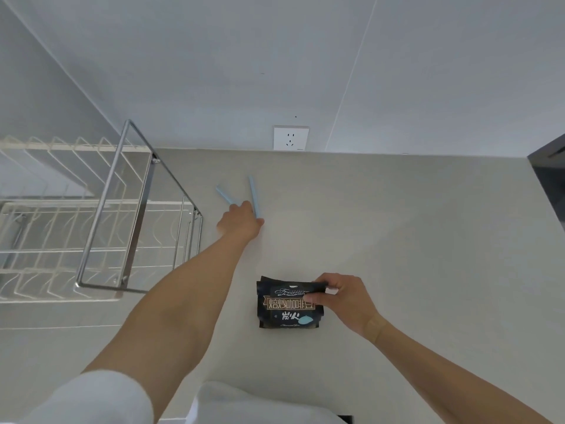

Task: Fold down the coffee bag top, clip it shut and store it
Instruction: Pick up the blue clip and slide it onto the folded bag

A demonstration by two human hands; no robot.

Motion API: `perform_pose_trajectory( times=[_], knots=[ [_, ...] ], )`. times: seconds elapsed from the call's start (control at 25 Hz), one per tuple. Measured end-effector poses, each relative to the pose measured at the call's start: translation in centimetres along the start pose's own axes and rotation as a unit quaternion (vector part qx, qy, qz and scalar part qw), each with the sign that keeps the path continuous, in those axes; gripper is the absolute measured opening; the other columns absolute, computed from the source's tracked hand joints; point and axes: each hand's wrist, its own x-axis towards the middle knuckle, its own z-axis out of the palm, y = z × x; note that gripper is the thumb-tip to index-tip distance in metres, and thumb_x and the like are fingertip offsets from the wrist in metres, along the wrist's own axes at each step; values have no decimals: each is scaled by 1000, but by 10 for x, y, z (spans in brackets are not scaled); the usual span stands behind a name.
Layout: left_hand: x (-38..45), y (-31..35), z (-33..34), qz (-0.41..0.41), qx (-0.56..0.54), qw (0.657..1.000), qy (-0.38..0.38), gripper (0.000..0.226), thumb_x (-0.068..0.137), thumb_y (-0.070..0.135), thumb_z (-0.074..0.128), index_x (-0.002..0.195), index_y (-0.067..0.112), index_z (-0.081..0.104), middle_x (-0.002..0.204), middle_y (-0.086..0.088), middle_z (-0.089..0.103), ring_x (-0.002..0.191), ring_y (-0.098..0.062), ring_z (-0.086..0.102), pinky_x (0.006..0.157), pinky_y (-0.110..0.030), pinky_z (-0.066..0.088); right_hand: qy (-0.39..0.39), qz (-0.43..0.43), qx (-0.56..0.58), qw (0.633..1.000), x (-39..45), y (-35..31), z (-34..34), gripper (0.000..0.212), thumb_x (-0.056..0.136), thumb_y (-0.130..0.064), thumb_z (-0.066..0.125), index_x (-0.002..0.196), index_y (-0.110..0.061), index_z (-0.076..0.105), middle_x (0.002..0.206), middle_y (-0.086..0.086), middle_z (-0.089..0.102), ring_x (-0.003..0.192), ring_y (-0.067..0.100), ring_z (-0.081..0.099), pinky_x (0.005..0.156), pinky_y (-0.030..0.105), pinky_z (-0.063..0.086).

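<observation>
A black coffee bag [289, 312] with gold lettering lies flat on the pale counter [397, 240], its top folded down. My right hand [345, 298] pinches the folded top at the bag's right corner. Far back on the counter lies a light blue bag clip [253, 192], spread open in a V. My left hand [241, 221] is stretched out over the clip's hinge end, fingers curled around it. The hinge itself is hidden under the hand.
A metal dish rack [101, 215] with white wire dividers stands on the left. A wall socket [291, 138] sits on the back wall above the counter. A dark appliance edge [550, 166] shows at the far right.
</observation>
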Motion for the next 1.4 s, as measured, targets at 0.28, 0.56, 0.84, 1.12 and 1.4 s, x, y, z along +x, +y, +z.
perform_pose_trajectory(
  times=[0.28, 0.56, 0.84, 1.12, 1.4],
  knots=[
    [-48, -45, 25, 82, 37, 993, 82, 22, 96, 30, 50, 104, 11, 59, 111, -10, 51, 91, -25, 54, 63, -34, 42, 16, 2, 28, 999, -1, -2, 3, 10, 69, -24, 82, 70, -27, 72, 68, -21, 71, 71, -10, 60, 64, 3, 43],
    [-126, -75, 12, 152, -320, 924, 145, 5, 86, 29, 70, 89, 31, 67, 98, 14, 65, 86, -2, 62, 65, -14, 46, 20, 12, 72, 997, -10, -2, 7, 8, 69, -19, 82, 72, -20, 74, 65, -11, 71, 66, 4, 62, 65, 19, 48],
    [-178, -102, 2, 208, -399, 892, 36, 10, 77, 28, 76, 87, 31, 74, 103, 18, 69, 93, -11, 65, 69, -26, 57, 9, 9, 123, 992, -22, -1, 6, 8, 75, -16, 78, 81, -21, 79, 80, 0, 79, 75, 9, 71, 67, 13, 52],
    [-179, -92, 16, 221, -396, 891, 1, 17, 79, 17, 77, 85, 32, 74, 102, 19, 72, 94, -10, 66, 78, -33, 56, 36, 26, 164, 985, -30, 1, 11, 25, 75, -8, 78, 73, -33, 79, 75, -12, 77, 72, 0, 70, 62, 8, 50],
    [-182, -80, 27, 227, -437, 870, -15, 31, 76, 12, 81, 90, 34, 64, 100, 13, 75, 93, -9, 69, 84, -15, 51, 18, 4, 182, 983, -33, 3, 15, 26, 80, 3, 70, 92, -16, 80, 86, -8, 79, 81, 3, 72, 68, 10, 52]
  ],
)
